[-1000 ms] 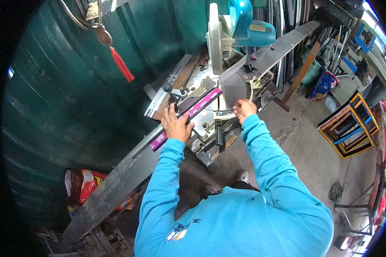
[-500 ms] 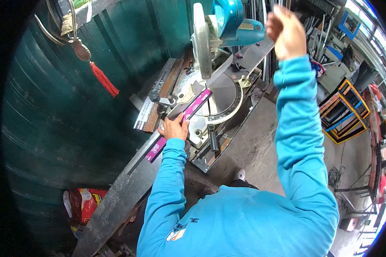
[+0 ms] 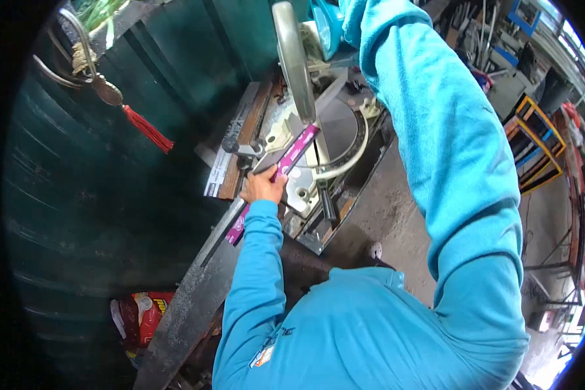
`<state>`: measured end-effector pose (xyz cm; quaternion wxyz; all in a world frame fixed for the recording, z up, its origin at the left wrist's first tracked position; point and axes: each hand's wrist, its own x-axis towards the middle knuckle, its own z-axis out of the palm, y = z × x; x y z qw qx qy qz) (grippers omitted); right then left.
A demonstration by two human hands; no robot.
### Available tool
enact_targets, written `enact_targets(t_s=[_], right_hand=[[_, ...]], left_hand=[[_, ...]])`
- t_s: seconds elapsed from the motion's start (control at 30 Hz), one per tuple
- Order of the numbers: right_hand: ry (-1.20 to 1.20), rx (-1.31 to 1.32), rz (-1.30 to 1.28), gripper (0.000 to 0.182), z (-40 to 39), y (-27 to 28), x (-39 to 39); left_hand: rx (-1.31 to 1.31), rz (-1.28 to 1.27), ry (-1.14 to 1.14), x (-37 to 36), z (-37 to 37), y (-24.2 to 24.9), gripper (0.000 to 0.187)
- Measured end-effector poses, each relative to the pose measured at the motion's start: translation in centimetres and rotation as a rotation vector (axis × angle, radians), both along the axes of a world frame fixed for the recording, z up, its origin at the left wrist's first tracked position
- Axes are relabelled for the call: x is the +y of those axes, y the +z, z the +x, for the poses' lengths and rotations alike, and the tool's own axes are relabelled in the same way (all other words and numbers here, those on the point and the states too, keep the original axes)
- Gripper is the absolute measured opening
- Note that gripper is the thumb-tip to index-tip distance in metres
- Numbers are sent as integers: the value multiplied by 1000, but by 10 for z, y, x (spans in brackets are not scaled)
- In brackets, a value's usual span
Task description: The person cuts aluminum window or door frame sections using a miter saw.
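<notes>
My left hand [image 3: 262, 188] is closed around a long dark strip with a purple printed film [image 3: 294, 156], pressing it along the miter saw's fence. Its far end reaches the saw's round table [image 3: 337, 135], close beneath the blade guard [image 3: 295, 62]. The strip's near end runs down past my wrist. My right arm [image 3: 442, 110] stretches up over the teal saw body [image 3: 331, 29]; the right hand itself is beyond the top edge or hidden by the sleeve. A black handle [image 3: 328, 205] sticks out at the saw's front.
A long grey board [image 3: 188, 312] extends toward me at lower left. Wood and white-labelled lengths [image 3: 240, 149] lie behind the fence by the green metal wall [image 3: 110, 214]. A red tassel [image 3: 147, 129] hangs at left. Yellow-black frames [image 3: 533, 146] stand at right.
My right hand has gone from raised beside the saw to out of sight at the top, its arm swinging left and up. The blade guard sits closer to the strip. My left hand keeps its hold.
</notes>
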<state>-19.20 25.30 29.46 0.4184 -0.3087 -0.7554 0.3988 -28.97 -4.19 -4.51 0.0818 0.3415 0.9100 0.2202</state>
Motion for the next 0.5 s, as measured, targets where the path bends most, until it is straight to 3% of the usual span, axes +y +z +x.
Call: enact_targets(t_s=[0.1,0.2,0.37,0.5], right_hand=[[153,87,-391,59,30,-42,-42],[224,146,-591,63,49,-80,-70],[251,196,-679,70,62,-103,-87],[211,239,-666,66,74,-108,-109]], left_hand=[[-31,17,-32,0,-7,-4,45],[38,16,1,-2,1,-2,43],[91,25,-10,1,-2,-10,43],[118,45,5,2,1,-11,43]])
